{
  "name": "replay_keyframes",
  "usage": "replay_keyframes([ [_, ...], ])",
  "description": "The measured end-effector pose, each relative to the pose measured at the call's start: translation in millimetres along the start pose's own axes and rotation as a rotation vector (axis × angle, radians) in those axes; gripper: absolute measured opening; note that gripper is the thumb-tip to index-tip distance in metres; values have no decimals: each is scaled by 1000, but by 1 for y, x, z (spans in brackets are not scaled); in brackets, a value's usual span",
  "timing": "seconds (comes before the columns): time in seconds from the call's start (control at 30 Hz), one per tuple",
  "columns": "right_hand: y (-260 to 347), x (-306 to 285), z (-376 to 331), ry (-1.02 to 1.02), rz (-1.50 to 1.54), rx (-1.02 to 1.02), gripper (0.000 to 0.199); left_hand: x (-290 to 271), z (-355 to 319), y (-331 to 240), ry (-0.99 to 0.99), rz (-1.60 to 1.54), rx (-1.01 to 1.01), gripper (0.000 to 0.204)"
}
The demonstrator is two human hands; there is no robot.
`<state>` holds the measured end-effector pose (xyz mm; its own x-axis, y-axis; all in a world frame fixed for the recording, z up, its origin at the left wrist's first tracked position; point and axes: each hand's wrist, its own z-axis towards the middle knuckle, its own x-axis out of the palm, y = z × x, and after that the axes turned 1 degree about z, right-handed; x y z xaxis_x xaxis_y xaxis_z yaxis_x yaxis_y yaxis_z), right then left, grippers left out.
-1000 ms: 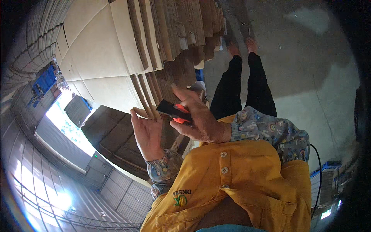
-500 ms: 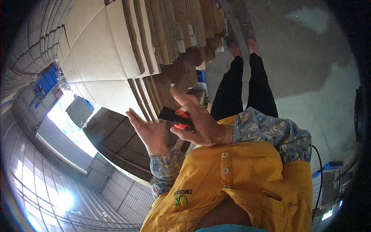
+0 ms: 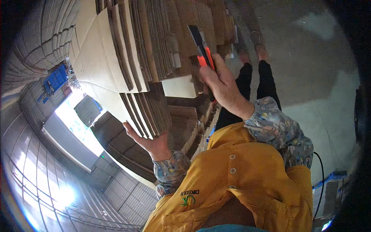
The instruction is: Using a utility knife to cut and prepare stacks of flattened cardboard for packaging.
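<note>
**Knife raised against the cardboard stacks**

Cardboard fills most of my view: flattened brown sheets stand packed on edge in a big stack (image 3: 154, 50). I see the right hand (image 3: 222, 83) lifted in front of this stack, its fingers closed around a utility knife (image 3: 201, 48) with a black and orange body. The knife points up and away from the person, and its far end lies over the edges of the sheets; I cannot tell if it touches them. The left hand (image 3: 148, 141) is lower, with the fingers spread wide and holding nothing. Its palm presses against the lower end of a bundle of sheets (image 3: 145, 112) that leans there. Both forearms wear patterned sleeves (image 3: 278, 129), and below them I see a yellow buttoned shirt (image 3: 239, 181). The person's black trousers (image 3: 255, 83) stand on a grey concrete floor (image 3: 309, 69) beside the stack.
</note>
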<state>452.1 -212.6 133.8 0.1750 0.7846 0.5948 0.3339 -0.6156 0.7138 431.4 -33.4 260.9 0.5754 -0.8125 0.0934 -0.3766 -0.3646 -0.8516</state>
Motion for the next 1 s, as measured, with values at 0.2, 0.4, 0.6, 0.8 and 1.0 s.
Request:
replay_keyframes([
  [0.2, 10, 17, 20, -2, 60, 42, 35, 3, -3, -2, -39, -8, 66, 56],
  [0.4, -1, 20, 30, 11, 119, 19, 33, -5, 1, 7, -57, 4, 29, 58],
  [0.6, -11, 20, 36, 5, 135, -53, 34, -13, 4, 7, -13, -4, 8, 59],
  [0.8, -25, 14, 42, -42, 21, -167, 35, -8, 4, 12, -94, -29, 49, 56],
  [1.0, -31, 5, 45, -59, -59, -307, 33, -15, 4, 17, 10, -65, -4, 57],
])
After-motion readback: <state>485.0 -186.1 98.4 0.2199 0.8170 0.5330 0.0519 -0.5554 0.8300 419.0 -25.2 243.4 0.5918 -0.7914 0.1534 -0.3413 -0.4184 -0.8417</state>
